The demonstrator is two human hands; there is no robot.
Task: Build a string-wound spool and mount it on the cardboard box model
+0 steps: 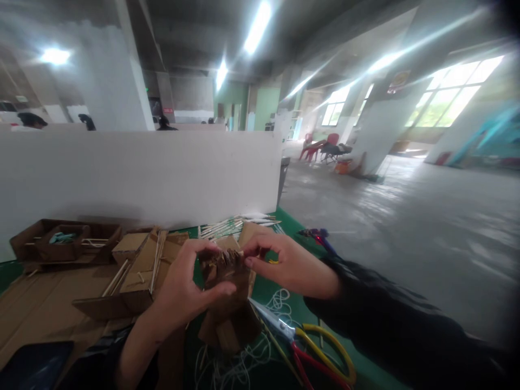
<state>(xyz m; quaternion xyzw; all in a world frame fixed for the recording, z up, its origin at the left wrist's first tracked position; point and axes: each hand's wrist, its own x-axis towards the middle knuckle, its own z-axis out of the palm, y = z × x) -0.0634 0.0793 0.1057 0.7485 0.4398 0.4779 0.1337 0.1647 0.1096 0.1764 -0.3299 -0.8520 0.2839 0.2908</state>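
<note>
Head cam looks down at two hands over a green table (284, 295). L hand (182, 290) and R hand (284, 265) both hold a small brown cardboard piece (223, 271), near the middle of the view, just above the table. L fingers are curled round its left side, thumb pressed on the front. R thumb and first finger are pinched shut on its top edge; the other R fingers are bent in. R arm wears a dark sleeve (385, 314), running off to 4 o'clock.

Scissors (300, 338) with red and yellow handles lie at 5 o'clock from the hands, blades pointing toward the piece. White string (239, 365) lies loose at 6 o'clock, under and beside the scissors. More cardboard bits (138, 265) and thin sticks (227, 226) sit at 9 to 12 o'clock. A brown box (65, 241) sits far off at 10 o'clock, w/ something light blue in it. A white wall board (142, 173) stands behind the table at 12 o'clock. Heads of other people show over it, too blurry to tell more.
</note>
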